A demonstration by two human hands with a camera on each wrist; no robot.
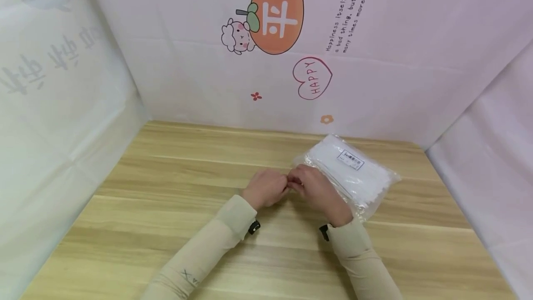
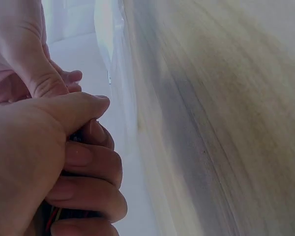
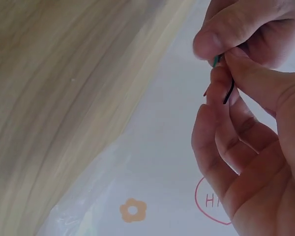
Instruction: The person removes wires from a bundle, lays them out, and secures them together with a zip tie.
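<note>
Grip on both sides is closed: from my remote seat I see the left hand (image 1: 264, 189) and the right hand (image 1: 317, 191) meeting at the fingertips, each pinching thin strands (image 3: 229, 92). Largest around them is a pale printed backdrop (image 1: 200, 73), rising from the far edge of a wood-grain worktop (image 1: 166, 198). Two arms in beige sleeves (image 1: 200, 253) reach in from the near edge, with a black wrist piece (image 1: 254, 227) at the left cuff. On the worktop, towards its far right corner, lies a clear plastic bag (image 1: 366, 179) with white contents; the right hand overlaps its left side in my head view, and I cannot tell whether they touch. The hands are midway between the left and right edges, nearer the far edge. Smaller is the bag's white label (image 1: 351, 160), printed with a barcode. Smallest are the strands, right between the fingers: the right wrist view shows a black one along the right index finger and a bit of green at the pinch; the left wrist view shows red and yellow lines inside the left hand's curled fingers.
</note>
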